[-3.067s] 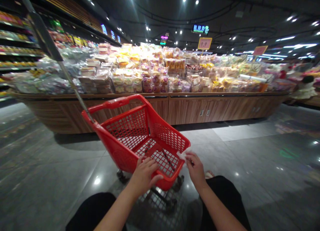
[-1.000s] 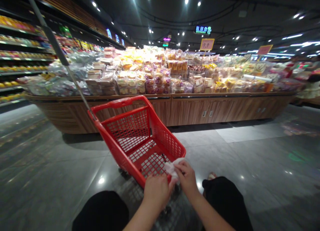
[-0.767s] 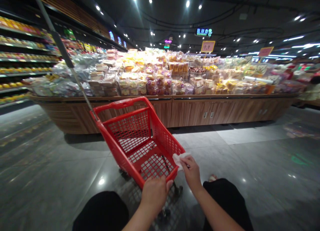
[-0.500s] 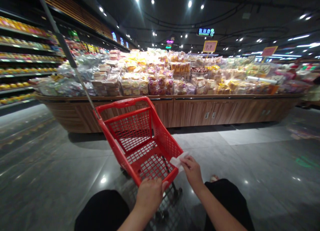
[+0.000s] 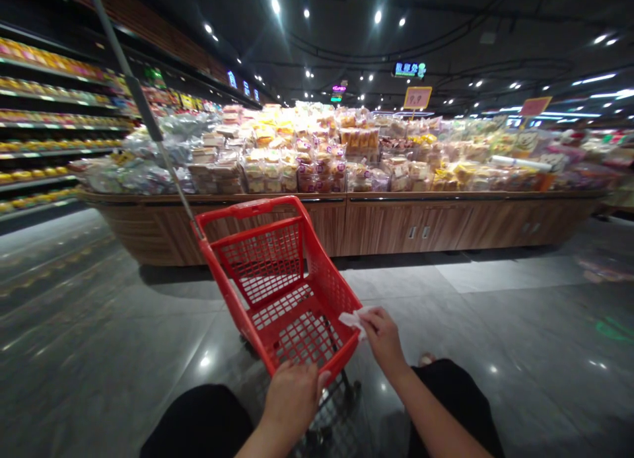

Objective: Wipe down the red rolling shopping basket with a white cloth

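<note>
A red plastic shopping cart [image 5: 277,273] with a grid basket stands before me, its basket holding nothing. My left hand [image 5: 296,395] is closed over the near rim of the basket. Pinched in the fingers of my right hand [image 5: 384,336] is a crumpled white tissue [image 5: 354,320], which lies against the cart's right rim near its front corner. Part of the tissue hides behind the fingers. A long grey pole [image 5: 141,101] rises from the cart's far left corner.
Beyond the cart runs a long wooden display counter [image 5: 406,223] heaped with bagged baked goods [image 5: 317,157]. Shelves of packaged goods [image 5: 54,121] line the left. A price sign [image 5: 417,98] stands above the counter. My knees are on either side at the bottom, over grey tiled floor [image 5: 163,345].
The whole view has shifted slightly, so the cart and counter sit a little lower and to the right. The tissue looks more bunched; both hands keep their holds.
</note>
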The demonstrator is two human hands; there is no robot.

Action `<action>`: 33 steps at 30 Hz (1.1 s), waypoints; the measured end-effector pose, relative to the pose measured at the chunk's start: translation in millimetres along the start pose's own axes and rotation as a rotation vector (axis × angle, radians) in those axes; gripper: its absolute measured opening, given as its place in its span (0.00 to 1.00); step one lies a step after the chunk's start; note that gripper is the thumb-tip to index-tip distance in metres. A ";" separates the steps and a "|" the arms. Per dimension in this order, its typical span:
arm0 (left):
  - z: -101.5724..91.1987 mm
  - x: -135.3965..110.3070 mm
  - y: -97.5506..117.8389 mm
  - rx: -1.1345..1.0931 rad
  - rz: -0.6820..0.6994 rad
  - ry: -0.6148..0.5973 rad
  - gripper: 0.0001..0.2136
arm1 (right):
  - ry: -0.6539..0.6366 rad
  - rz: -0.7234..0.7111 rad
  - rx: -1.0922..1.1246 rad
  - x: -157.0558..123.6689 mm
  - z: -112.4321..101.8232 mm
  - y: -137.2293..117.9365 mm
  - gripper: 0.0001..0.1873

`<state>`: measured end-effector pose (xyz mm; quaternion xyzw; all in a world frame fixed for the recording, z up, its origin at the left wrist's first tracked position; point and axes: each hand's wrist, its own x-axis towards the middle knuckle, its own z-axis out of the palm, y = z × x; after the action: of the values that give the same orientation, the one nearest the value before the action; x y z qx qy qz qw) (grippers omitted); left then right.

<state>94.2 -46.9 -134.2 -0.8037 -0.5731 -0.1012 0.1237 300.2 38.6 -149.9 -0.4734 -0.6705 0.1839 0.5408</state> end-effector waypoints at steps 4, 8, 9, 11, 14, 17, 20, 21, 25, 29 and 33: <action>-0.9 -5.6 -4.2 -0.002 0.015 0.020 0.16 | 0.181 0.060 -0.053 18.1 -21.8 12.7 0.10; -1.3 -13.7 -13.7 -0.011 0.042 0.051 0.17 | 0.026 0.049 0.030 -2.6 -22.2 3.1 0.08; -1.4 -15.8 -16.6 -0.012 0.051 0.054 0.17 | -0.033 0.048 0.056 -9.8 -18.1 -0.5 0.08; -2.0 -20.0 -22.2 -0.015 0.068 0.050 0.17 | -0.093 0.054 0.067 -19.4 -7.7 -6.1 0.06; -4.1 -25.6 -29.5 -0.029 0.091 0.023 0.16 | -0.077 0.061 0.000 -13.5 5.6 -9.2 0.05; -8.1 -30.6 -34.5 -0.048 0.102 -0.005 0.16 | -0.065 0.081 -0.049 8.0 13.3 -10.0 0.05; -12.5 -35.4 -38.4 -0.050 0.097 -0.029 0.17 | -0.091 0.095 0.002 18.6 17.5 -13.0 0.06; -13.7 -37.2 -39.9 -0.052 0.094 -0.035 0.17 | -0.100 0.089 0.031 16.6 17.8 -14.3 0.06; -16.1 -45.6 -49.3 -0.074 0.108 -0.028 0.15 | -0.179 0.028 0.095 -10.8 10.0 -19.5 0.07; -18.7 -53.9 -63.6 -0.098 0.170 0.012 0.14 | -0.296 0.011 0.079 -27.9 -11.4 -26.2 0.07; -23.8 -60.5 -79.7 -0.103 0.214 -0.007 0.15 | -0.068 -0.014 -0.028 -18.3 -21.7 -37.5 0.09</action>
<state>-1.2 -83.8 -123.4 -0.8659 -0.4785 -0.1141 0.0904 302.8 -0.6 -124.0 -0.4698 -0.6941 0.1868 0.5124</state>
